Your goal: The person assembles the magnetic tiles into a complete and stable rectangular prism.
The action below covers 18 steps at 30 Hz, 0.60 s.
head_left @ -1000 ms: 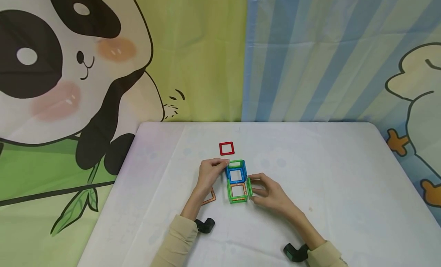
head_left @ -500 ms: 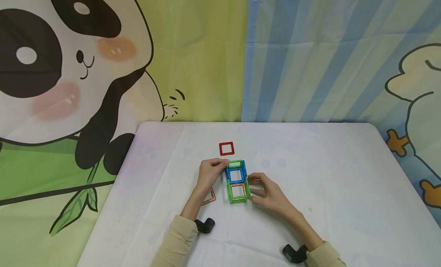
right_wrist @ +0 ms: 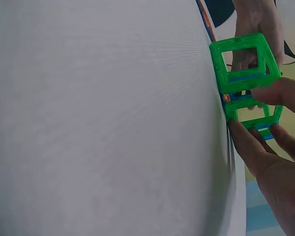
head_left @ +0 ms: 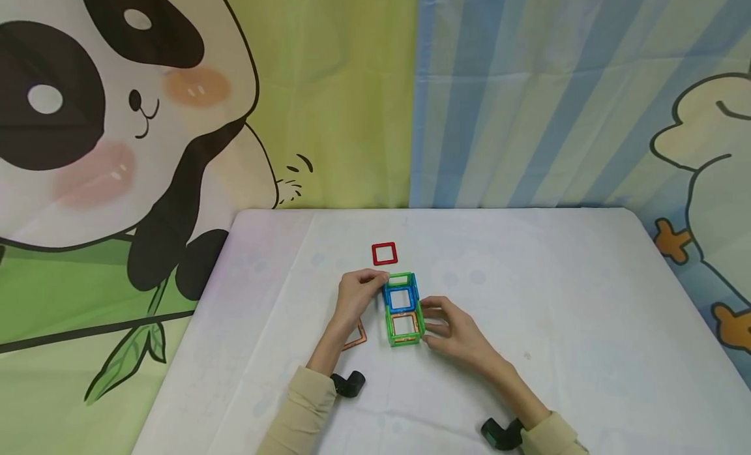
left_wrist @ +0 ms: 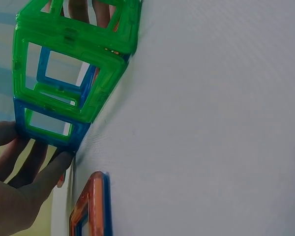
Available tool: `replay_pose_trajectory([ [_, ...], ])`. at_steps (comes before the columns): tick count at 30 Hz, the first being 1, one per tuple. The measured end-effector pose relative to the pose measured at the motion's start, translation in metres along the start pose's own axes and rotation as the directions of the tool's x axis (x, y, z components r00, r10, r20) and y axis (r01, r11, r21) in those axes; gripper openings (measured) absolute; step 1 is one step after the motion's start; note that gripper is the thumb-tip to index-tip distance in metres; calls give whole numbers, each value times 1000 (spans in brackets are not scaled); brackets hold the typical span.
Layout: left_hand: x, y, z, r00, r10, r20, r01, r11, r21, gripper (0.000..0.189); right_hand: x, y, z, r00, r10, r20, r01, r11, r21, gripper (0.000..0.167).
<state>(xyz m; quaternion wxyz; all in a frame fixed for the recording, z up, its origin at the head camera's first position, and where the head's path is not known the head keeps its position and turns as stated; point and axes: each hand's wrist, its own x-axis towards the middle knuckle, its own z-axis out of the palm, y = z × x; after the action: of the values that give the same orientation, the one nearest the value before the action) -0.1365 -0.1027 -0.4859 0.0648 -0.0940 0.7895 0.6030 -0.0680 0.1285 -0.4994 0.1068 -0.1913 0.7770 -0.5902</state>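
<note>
A small frame of square magnetic tiles point(head_left: 401, 310) in green, blue and orange stands on the white table, two boxes joined in a row. At its far left corner, my left hand point(head_left: 356, 297) holds a blue tile point(left_wrist: 81, 132) between thumb and fingers. On the opposite side my right hand point(head_left: 456, 330) grips a green tile point(right_wrist: 218, 69) by its edges, and that tile sits against the frame's near right side. The right thumb point(right_wrist: 280, 93) and fingertips lie right at the green rims. Part of the left hand shows behind the frame in the right wrist view.
Flat on the table beyond the frame lies a red square tile point(head_left: 384, 263). An orange tile point(head_left: 355, 343) lies left of the frame, partly hidden by my left wrist. Black wrist cameras point(head_left: 349, 384) jut from both sleeves. A printed cloth point(head_left: 328, 116) hangs behind the table point(head_left: 557, 279).
My right hand has moved slightly left and brought the green tile from just off the frame to flush against its right side. The left hand stays in place.
</note>
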Motion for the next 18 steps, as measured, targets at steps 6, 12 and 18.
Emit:
replay_pose_trajectory([
  [6,0,1,-2,1000,21,11,-21,1000,2,23,-7,-10,9,999,48,-21,-49,997,-64,68],
  [12,-1,2,-2,999,30,44,-30,1000,3,24,-10,-18,23,990,50,-130,-67,989,-135,66],
  [18,-3,5,-3,998,33,51,-35,999,28,25,-10,-22,35,967,42,-251,-93,976,-195,61],
])
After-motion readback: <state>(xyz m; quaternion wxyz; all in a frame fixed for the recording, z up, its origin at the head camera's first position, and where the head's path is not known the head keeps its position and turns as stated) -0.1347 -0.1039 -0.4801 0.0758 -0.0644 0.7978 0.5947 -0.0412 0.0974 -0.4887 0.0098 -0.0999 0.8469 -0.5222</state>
